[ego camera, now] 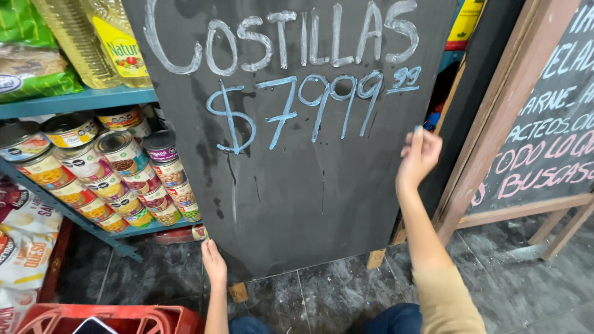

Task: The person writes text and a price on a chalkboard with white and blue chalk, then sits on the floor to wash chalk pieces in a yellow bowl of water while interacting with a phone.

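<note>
Chalkboard (pixel 297 185) fills most of the view, a big dark slab standing upright on the grey tiled floor (pixel 495 278), with chalk lettering in white up top and a blue price line under it. Both hands are on it. Left hand (pixel 214 260) sits at the board's lower left edge, fingers flat against the rim, so that grip is more of a steadying press than a wrap; I can't see whether the thumb hooks behind. Right hand (pixel 419 156) is up at the board's right edge, a bit below the blue figures, with its fingers curled in and pinched on a small piece of blue chalk (pixel 416 130) that just pokes out above the fingertips. So that grip is closed tight around the chalk, the knuckles just touching or nearly touching the board edge, hard to say which.

Left of the left grip there's a teal metal shelf (pixel 80 99) loaded with stacked food cans (pixel 117 173), and bottles of cooking oil (pixel 93 37) on the level above. Down below that grip, a red plastic crate (pixel 124 318) sits at the bottom of the frame. Off to the right of the right grip, well apart from it, a second chalkboard in a wooden frame (pixel 544 124) leans with pink and white writing on it.
</note>
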